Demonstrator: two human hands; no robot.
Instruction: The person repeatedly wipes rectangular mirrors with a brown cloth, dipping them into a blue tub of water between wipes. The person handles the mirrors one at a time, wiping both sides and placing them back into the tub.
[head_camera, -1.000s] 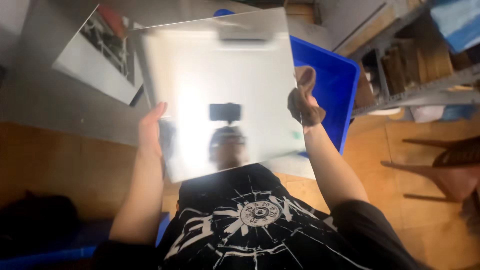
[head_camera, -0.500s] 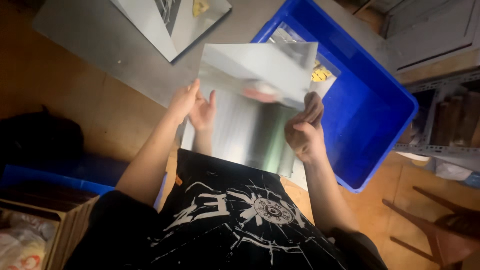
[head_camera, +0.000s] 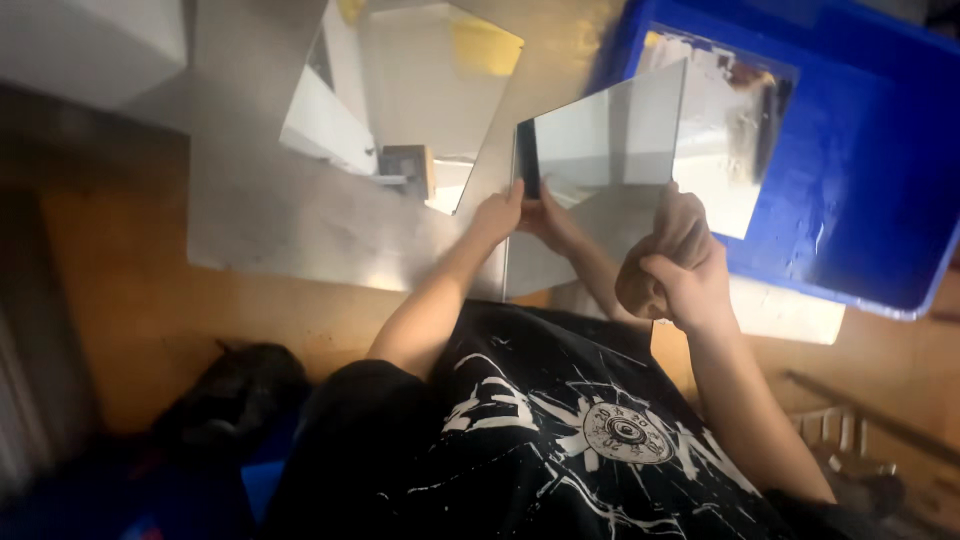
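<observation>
I hold a square mirror panel (head_camera: 605, 140) upright over the table's edge. My left hand (head_camera: 497, 213) grips its left edge, and the hand's reflection shows in the glass beside it. My right hand (head_camera: 697, 290) is closed around a crumpled brown cloth (head_camera: 668, 240), which it presses against the lower right part of the mirror's face. My black printed shirt fills the bottom of the view.
A blue plastic bin (head_camera: 880, 200) at the right holds another mirror panel (head_camera: 735, 140). A third mirror (head_camera: 410, 90) lies on a grey metal sheet (head_camera: 270, 220) on the wooden table. A white box (head_camera: 90, 50) stands far left. A dark bag (head_camera: 235, 390) lies lower left.
The mirror has gone from facing me at chest height to a lower, more upright position by the bin. My right hand with the cloth has moved onto its lower right face.
</observation>
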